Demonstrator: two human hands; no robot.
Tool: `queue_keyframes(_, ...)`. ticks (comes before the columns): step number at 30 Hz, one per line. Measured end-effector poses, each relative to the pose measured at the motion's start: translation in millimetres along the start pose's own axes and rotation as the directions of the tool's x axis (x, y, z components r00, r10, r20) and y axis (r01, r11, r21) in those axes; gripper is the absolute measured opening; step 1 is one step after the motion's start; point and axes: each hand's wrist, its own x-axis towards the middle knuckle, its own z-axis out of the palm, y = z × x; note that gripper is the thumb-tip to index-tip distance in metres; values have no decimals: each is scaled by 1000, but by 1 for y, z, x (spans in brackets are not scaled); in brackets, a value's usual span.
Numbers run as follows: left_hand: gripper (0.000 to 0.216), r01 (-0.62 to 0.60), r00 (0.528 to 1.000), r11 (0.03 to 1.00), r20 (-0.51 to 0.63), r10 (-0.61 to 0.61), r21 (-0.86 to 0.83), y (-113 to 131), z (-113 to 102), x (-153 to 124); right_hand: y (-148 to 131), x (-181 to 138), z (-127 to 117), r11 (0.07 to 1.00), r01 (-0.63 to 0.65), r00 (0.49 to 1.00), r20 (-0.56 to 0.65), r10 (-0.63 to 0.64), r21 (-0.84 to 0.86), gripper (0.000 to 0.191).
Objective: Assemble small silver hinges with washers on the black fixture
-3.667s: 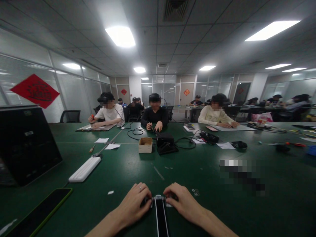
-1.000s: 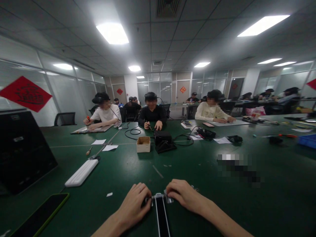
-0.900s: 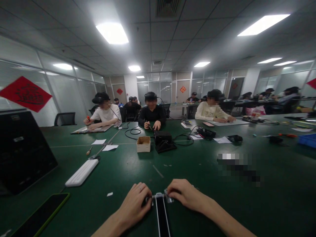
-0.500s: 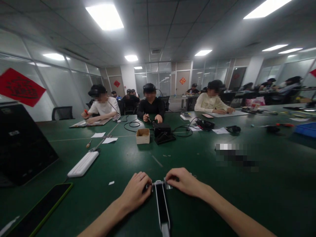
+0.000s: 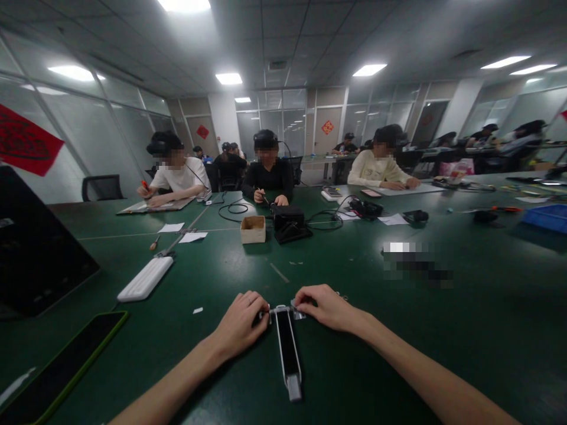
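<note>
A long, narrow device with a silver-white frame and black middle (image 5: pixel 287 342) lies on the green table, pointing away from me. A pale grey block (image 5: pixel 294 388) forms its near end. My left hand (image 5: pixel 241 323) is closed, thumb and fingers pinching at the left side of the device's far end, where a small silver part shows between them. My right hand (image 5: pixel 328 307) is pinched at the right side of that end, at a small clear plastic piece (image 5: pixel 300 314). The fingers partly hide what both hands hold.
To the left lie a green-edged black phone-like slab (image 5: pixel 73 366), a white power strip (image 5: pixel 147 277) and a black HP-marked box (image 5: pixel 35 248). Ahead stand a small cardboard box (image 5: pixel 253 230) and a black device (image 5: pixel 290 224) with cables. Several people sit across the table.
The view has tilted down slightly, so everything sits higher in the picture and the device's near end shows fully. Both hands keep their places at its far end.
</note>
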Motion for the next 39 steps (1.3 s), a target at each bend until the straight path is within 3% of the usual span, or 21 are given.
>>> queue_keyframes(13, 9, 4, 1000, 1000, 16, -4, 31, 1, 0, -2, -2, 1, 7, 999, 52, 996, -79, -52, -3, 12)
queue_keyframes(23, 9, 6, 1000, 1000, 17, -6, 21, 2, -1, -1, -6, -1, 3, 996, 57, 997, -53, -60, -66, 13)
queue_keyframes(32, 10, -1, 1000, 1000, -1, 1, 11, 1, 0, -1, -11, 1, 12, 995, -88, 992, -90, 92, 44, 14)
queue_keyframes(39, 10, 8, 1000, 1000, 7, -8, 21, 3, -1, -2, -7, 1, 14, 998, 14, 993, -119, -21, -66, 14)
